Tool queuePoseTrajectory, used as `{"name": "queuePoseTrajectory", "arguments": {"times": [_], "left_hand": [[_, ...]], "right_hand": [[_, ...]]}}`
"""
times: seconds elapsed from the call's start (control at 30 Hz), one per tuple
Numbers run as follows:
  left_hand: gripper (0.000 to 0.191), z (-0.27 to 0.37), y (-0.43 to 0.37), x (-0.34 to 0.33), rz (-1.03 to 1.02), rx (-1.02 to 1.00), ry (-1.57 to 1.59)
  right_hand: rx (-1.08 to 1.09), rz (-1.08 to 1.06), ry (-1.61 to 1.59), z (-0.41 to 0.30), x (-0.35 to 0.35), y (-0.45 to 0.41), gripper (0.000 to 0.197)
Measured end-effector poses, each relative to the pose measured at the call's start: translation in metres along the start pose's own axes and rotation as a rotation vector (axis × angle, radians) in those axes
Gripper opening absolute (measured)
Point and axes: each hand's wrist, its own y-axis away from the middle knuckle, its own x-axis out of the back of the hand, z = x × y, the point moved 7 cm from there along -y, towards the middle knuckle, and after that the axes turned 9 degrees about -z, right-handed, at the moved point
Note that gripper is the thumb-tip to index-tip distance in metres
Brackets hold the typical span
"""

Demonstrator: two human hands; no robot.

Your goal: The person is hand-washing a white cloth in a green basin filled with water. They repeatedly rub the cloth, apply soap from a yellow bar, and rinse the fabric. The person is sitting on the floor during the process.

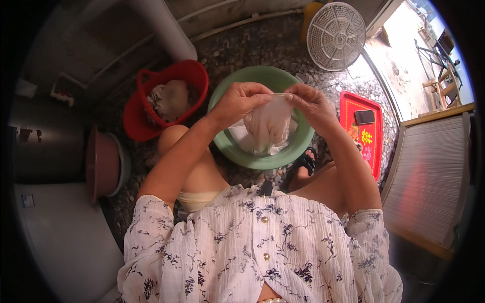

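Observation:
Between both hands a thin white cloth [268, 121] is stretched by its upper edge and hangs down over a round green plastic basin [261, 163]. My left hand [242, 100] pinches the edge on one side, thumb against fingers. On the other side my right hand [308, 100] pinches the same edge, a short gap from the left. More white fabric [241, 133] lies in the basin behind the hanging cloth. Whether the cloth's lower end touches that fabric I cannot tell, nor whether the basin holds water.
A red plastic basket [204, 81] with crumpled fabric [170, 99] stands at the left. Pink [100, 166] and grey basins [124, 164] lean below it. On the right, a red tray [373, 151] carries a smartphone [365, 117]. A white perforated disc [336, 36] stands near the doorway.

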Motion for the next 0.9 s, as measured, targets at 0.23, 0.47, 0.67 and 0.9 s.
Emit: {"name": "queuePoseTrajectory", "arguments": {"times": [0.23, 0.47, 0.67, 0.9], "left_hand": [[0.013, -0.043, -0.013, 0.007, 0.002, 0.065, 0.061], [0.013, -0.057, -0.025, 0.014, -0.024, 0.078, 0.129], [0.015, -0.069, -0.028, 0.021, -0.001, 0.147, 0.196], [0.016, -0.069, -0.021, 0.024, 0.026, 0.158, 0.118]], "right_hand": [[-0.083, -0.042, -0.004, 0.039, 0.009, -0.01, 0.019], [-0.135, -0.064, 0.046, 0.045, 0.017, -0.024, 0.014], [-0.109, -0.034, -0.003, 0.055, 0.021, -0.028, 0.013], [-0.208, -0.084, 0.163, 0.058, 0.02, -0.027, 0.017]]}}
